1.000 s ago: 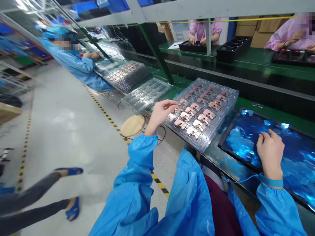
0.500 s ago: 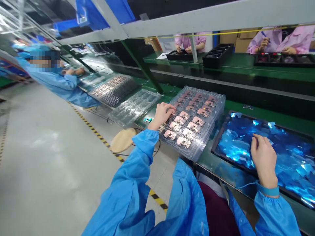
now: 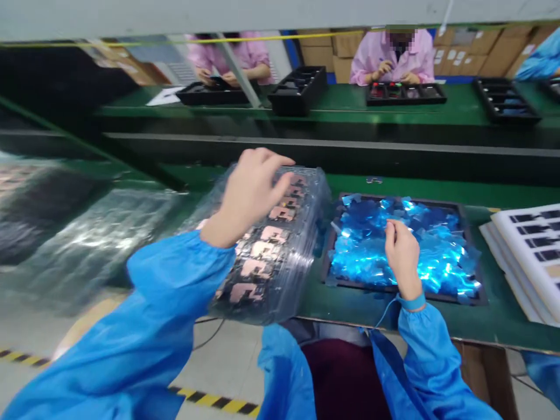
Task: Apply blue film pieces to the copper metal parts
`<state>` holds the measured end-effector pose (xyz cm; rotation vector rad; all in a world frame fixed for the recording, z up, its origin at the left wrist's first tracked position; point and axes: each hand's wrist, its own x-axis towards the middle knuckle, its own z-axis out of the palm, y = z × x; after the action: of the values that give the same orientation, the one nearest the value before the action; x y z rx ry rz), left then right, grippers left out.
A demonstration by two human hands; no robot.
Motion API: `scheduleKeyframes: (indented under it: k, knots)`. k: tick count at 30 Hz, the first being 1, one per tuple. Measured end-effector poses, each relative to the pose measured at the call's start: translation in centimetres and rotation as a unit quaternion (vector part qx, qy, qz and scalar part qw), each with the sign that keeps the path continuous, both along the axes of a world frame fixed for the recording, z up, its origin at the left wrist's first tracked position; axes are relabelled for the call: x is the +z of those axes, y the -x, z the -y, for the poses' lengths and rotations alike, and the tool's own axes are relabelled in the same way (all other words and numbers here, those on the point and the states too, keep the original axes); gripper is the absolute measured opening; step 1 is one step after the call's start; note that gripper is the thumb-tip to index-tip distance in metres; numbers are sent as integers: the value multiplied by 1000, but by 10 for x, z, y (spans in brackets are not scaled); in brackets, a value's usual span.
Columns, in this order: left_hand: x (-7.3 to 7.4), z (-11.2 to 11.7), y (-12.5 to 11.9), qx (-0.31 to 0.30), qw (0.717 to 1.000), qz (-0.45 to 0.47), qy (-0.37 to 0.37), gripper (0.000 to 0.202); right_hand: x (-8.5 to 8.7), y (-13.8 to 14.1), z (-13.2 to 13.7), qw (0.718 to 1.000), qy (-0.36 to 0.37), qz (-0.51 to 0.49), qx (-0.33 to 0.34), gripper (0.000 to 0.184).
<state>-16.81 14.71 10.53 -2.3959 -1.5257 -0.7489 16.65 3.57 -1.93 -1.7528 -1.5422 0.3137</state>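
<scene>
My left hand [image 3: 254, 195] is over the upper part of a stack of clear plastic trays [image 3: 301, 251], its thumb and fingers apart with nothing visible between them. Copper-pink circuit boards [image 3: 256, 269] sit in rows in the top tray; my hand and sleeve hide some of them. Above a black-framed tray [image 3: 480, 286] heaped with shiny blue film pieces [image 3: 359, 256], my right hand [image 3: 403, 256] has its fingers curled together. Whatever they pinch, if anything, is too small to make out. A blue wrist strap [image 3: 412, 302] with a cord circles the right wrist.
White foam sheets [image 3: 516, 251] with dark parts are stacked at the right. More clear trays [image 3: 100, 233] lie to the left, below a slanting green post [image 3: 131, 160]. A small metal piece [image 3: 374, 181] lies behind the film tray. Across the line, people in pink handle black trays [image 3: 406, 96].
The view has swung to the right, bringing the foam sheets in. My left hand has lifted from the tray's left side and moved across the boards. The right hand stays over the film.
</scene>
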Motion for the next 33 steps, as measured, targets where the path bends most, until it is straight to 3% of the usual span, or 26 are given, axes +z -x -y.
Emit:
scheduleKeyframes:
  k: [3, 6, 8, 11, 13, 15, 18, 20, 22, 25, 27, 29, 33]
  knots:
    - [-19, -56, -103, -123, 987, -59, 86, 30, -1, -2, -2, 999, -27, -45, 0, 44]
    - [-55, -105, -188, -123, 963, -80, 227, 26, 4, -5, 5, 996, -48, -80, 11, 40]
    - [-79, -126, -222, -104, 953, -68, 276, 22, 9, -5, 12, 994, -56, -90, 20, 39]
    - [-104, -141, -244, -90, 952, -37, 290, 18, 14, -5, 21, 994, -52, -94, 34, 36]
    - [-111, -146, -245, -82, 952, -12, 296, 18, 15, -6, 23, 994, -46, -96, 35, 35]
    - [-109, -150, -243, -73, 950, 14, 302, 14, 17, -8, 21, 994, -46, -100, 27, 35]
    - [-92, -147, -235, -62, 944, 64, 317, 3, 20, -13, 16, 991, -56, -118, 20, 33]
    - [-75, -133, -225, -58, 934, 99, 338, 2, 24, -16, 12, 987, -60, -145, 21, 33]
    - [-58, -104, -210, -78, 907, 152, 384, 4, 29, -16, 10, 981, -56, -184, 24, 33]
    - [-40, -35, -179, -152, 821, 291, 466, 13, 40, -9, 11, 966, -47, -252, 45, 37]
    - [-33, 18, -159, -181, 769, 381, 480, 19, 47, -1, 15, 956, -44, -281, 69, 39]
    - [-29, 66, -144, -165, 758, 434, 458, 21, 54, 6, 22, 950, -33, -294, 101, 32]
    - [-27, 133, -129, -93, 792, 471, 378, 20, 63, 14, 39, 932, 13, -315, 177, 24]
